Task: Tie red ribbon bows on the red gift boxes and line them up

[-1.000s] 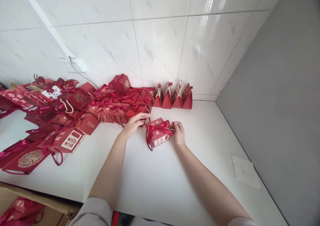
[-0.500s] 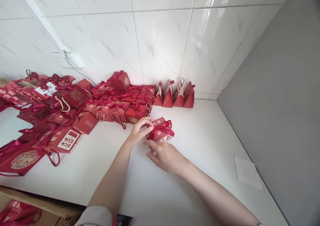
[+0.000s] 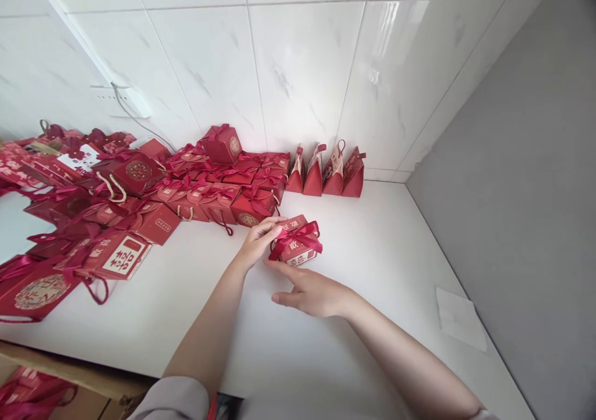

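A small red gift box with white and pale printed characters sits on the white tabletop. A shiny dark-red ribbon bow is tied across it. My left hand is closed on the box's left side, its thumb by the bow and its fingers at the back edge. In front of the box, my right hand is open. Its index finger is stretched out to the lower left end of the ribbon, while the thumb stands apart below. The box's underside is hidden.
Many ribboned red gift boxes crowd the left and back of the white table. Several triangular red boxes stand by the tiled wall. A white paper lies at right, beside a grey panel. An open carton is at lower left.
My right index finger has straightened and its thumb is farther from it. My left fingers have settled closer on the box. The box has turned slightly, showing more of its front print.
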The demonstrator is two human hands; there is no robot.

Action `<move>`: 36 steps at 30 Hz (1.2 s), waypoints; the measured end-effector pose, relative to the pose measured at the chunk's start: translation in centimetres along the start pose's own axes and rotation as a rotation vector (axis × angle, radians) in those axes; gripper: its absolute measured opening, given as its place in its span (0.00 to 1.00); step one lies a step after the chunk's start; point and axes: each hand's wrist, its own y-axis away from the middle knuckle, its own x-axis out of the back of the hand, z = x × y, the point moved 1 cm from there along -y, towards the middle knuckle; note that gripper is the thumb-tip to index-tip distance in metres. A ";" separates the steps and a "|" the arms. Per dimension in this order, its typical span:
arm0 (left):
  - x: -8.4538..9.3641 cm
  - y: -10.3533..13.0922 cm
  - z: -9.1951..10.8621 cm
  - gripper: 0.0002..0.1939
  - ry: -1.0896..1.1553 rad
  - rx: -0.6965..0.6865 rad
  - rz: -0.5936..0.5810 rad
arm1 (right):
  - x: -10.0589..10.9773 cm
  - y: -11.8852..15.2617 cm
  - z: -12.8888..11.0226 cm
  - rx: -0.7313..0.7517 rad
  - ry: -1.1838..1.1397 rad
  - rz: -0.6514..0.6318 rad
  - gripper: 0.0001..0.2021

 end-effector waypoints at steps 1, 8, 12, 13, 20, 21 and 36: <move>0.0 0.0 0.0 0.16 -0.002 0.001 0.009 | -0.2 -0.1 0.2 -0.007 -0.084 -0.042 0.36; 0.4 -0.1 0.1 0.16 -0.008 -0.009 0.075 | -3.9 -2.3 0.9 -0.046 -0.558 0.081 0.42; 0.3 -0.1 0.0 0.16 -0.033 -0.043 0.104 | -4.2 -2.8 1.0 0.001 -0.485 0.217 0.29; 0.3 -0.2 -0.1 0.16 -0.053 -0.051 0.123 | -3.9 -2.8 1.0 0.017 -0.437 0.226 0.24; 0.1 -0.3 -0.5 0.21 -0.137 -0.037 0.146 | -0.8 -2.0 1.0 0.038 -0.291 0.079 0.16; 0.1 -0.3 -0.5 0.21 -0.133 -0.031 0.145 | -0.4 -1.8 1.0 0.031 -0.258 0.062 0.15; -0.1 -0.2 -0.7 0.19 0.041 0.090 0.063 | 4.4 0.6 0.8 -0.142 0.118 -0.186 0.13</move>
